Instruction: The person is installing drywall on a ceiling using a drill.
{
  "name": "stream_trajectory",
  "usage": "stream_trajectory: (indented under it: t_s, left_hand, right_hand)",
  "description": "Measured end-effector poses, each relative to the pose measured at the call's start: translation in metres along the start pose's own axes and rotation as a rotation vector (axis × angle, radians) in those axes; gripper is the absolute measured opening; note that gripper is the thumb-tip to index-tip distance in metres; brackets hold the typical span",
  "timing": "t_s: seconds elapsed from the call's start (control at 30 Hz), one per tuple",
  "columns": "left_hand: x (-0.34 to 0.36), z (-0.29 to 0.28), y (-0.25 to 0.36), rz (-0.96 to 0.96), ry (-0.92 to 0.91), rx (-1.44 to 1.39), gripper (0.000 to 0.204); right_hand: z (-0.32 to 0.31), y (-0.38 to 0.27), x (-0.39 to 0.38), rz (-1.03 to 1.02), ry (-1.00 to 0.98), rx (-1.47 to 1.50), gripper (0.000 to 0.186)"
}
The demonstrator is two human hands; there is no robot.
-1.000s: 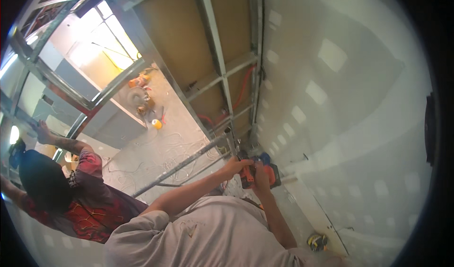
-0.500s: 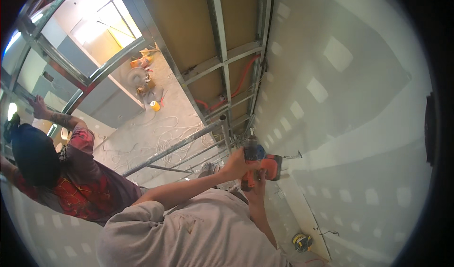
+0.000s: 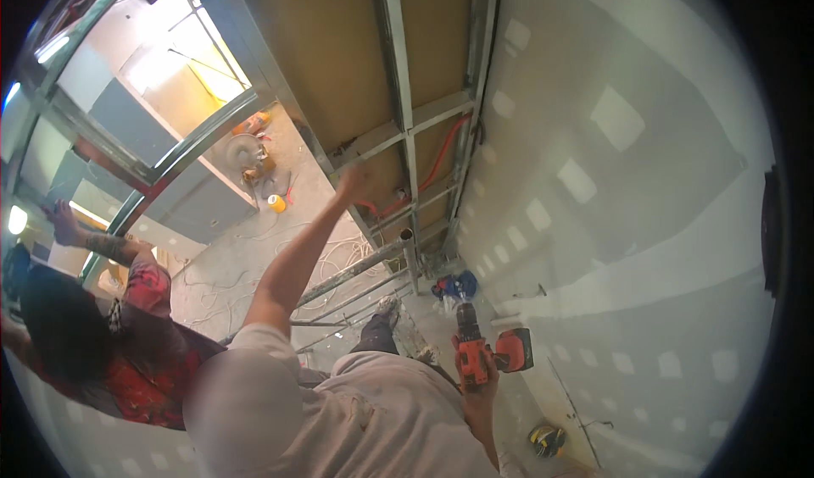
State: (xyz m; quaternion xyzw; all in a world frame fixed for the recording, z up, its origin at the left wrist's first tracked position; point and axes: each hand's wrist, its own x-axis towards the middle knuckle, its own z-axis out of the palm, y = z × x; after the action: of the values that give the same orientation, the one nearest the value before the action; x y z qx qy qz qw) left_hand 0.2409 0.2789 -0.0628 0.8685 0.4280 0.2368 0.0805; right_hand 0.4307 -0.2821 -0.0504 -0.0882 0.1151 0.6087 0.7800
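Observation:
My right hand (image 3: 481,379) is wrapped round the grip of a red and black cordless drill (image 3: 471,349), low at centre right, with its chuck upward and battery to the right. My left arm stretches up toward metal stud framing (image 3: 410,160) with brown boards behind; my left hand (image 3: 356,179) is in front of it, motion-blurred, so its fingers and any contact cannot be made out. A blue and red item (image 3: 454,281) lies beyond the drill. My legs show below, by metal scaffold rails (image 3: 339,275).
A co-worker (image 3: 119,334) in a red patterned shirt reaches toward framing at left. Plasterboard with filler patches (image 3: 644,207) curves along the right. Cords (image 3: 335,249), an orange cylinder (image 3: 276,203) and tools lie on the floor (image 3: 229,275) beyond the rails. A yellow and black object (image 3: 547,440) sits at lower right.
My left hand has left the drill and moved up and left toward the framing. My right hand has lowered with the drill. The co-worker's raised hand has shifted slightly.

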Motion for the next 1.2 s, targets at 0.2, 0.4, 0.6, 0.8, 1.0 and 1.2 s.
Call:
stream_trajectory:
  t_s: [0.2,0.4,0.6,0.8,1.0,1.2]
  left_hand:
    - [0.053,0.045,-0.108,0.11,0.256,0.168,0.022]
    - [0.054,0.04,-0.055,0.08,0.04,0.199,0.02]
    - [0.052,0.024,-0.067,0.095,-0.021,0.223,0.02]
    - [0.059,0.031,-0.06,-0.026,0.006,0.241,0.022]
    - [0.078,0.028,-0.087,-0.106,0.072,0.255,0.019]
    - [0.051,-0.004,-0.005,-0.247,0.293,-0.291,0.016]
  right_hand:
    - [0.005,0.006,-0.025,-0.048,0.161,-0.069,0.039]
    - [-0.015,0.004,-0.06,-0.173,0.254,-0.101,0.041]
    - [-0.016,-0.002,-0.069,-0.181,0.205,-0.081,0.042]
    - [-0.019,-0.013,-0.094,-0.176,0.293,-0.027,0.042]
    - [-0.011,-0.019,-0.113,-0.165,0.361,-0.199,0.044]
    - [0.013,-0.02,-0.09,-0.08,0.308,-0.404,0.042]
